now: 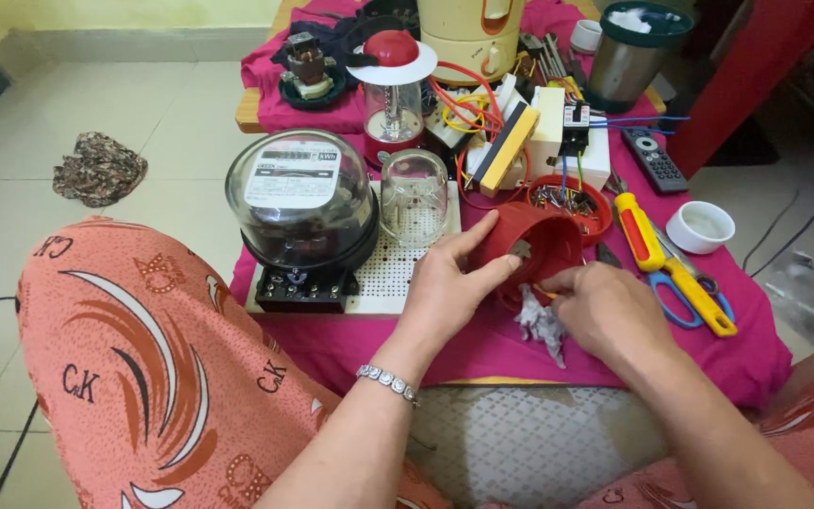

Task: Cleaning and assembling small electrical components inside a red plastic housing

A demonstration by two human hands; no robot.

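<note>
My left hand (452,283) grips a red plastic base (537,240), tipped on its side with its hollow underside facing me. My right hand (600,306) is closed at the lower rim of that base, fingers pinched on something small that I cannot make out. A crumpled grey-white cloth (541,325) lies on the pink cloth (520,353) just under both hands.
An electricity meter under a clear dome (301,203) sits on a white perforated board (393,273) beside a clear jar (415,196). A red tray of screws (584,203), a red-yellow screwdriver (641,231), scissors (694,297), a white cup (700,226), a remote (653,158) and wired parts (511,132) crowd the low table.
</note>
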